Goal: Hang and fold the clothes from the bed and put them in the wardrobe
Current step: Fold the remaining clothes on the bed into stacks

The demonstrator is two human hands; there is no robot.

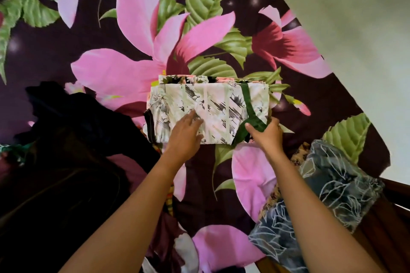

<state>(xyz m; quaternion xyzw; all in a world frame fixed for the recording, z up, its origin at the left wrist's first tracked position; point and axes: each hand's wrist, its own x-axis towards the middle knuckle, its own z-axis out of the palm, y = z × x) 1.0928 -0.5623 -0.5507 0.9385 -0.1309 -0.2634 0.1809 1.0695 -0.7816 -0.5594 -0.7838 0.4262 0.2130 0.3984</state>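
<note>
A folded white garment [213,104] with grey-black print and a dark green neckline trim lies on the bed sheet [66,55], which is dark with large pink flowers and green leaves. My left hand [185,137] rests flat on the garment's near left part, fingers spread. At the near right corner, my right hand [266,134] grips the garment's edge by the green trim, thumb on top.
A heap of dark clothes [73,146] lies to the left. A folded blue-grey leaf-print garment [319,190] sits on the bed's right corner. The wooden bed frame [397,193] and pale floor [366,29] are to the right.
</note>
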